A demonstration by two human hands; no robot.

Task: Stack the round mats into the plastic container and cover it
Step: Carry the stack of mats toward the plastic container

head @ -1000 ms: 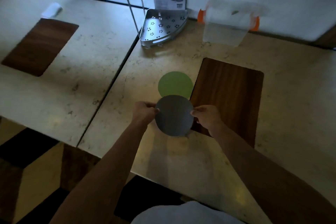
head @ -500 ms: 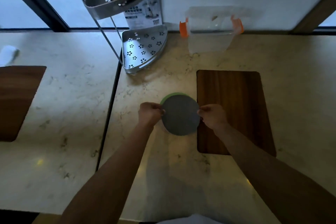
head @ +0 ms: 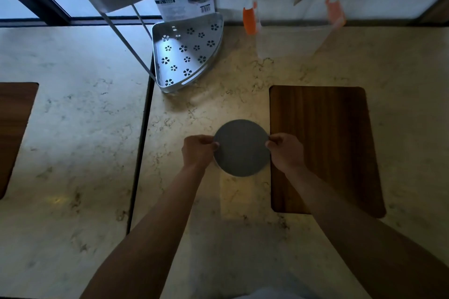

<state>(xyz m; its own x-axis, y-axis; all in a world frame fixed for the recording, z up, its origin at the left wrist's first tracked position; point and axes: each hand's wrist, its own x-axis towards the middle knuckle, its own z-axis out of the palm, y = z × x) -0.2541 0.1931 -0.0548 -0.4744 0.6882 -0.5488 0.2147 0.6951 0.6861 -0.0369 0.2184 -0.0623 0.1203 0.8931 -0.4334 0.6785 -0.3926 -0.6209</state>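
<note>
Head view, reading from nine o'clock across: the left hand pinches the left edge of the grey round mat, fingers curled onto its rim. The mat lies flat, low over the marble counter, at the centre of the frame, just beside the left edge of the wooden board. At three o'clock of the mat the right hand grips the opposite edge the same way, fingers closed on the rim. Whether a second mat lies underneath cannot be told; only the grey one shows.

Up at one o'clock, against the wall, stands the clear plastic container with its orange clips, well apart from the hands. It is blurred; it looks empty, and its lid seems propped behind it, though this is uncertain. At eleven o'clock stands a metal corner rack.

As a judgement, the task is at an early stage: the mat is gathered in both hands, nothing is in the container yet, and carrying, stacking and covering all remain.
</note>
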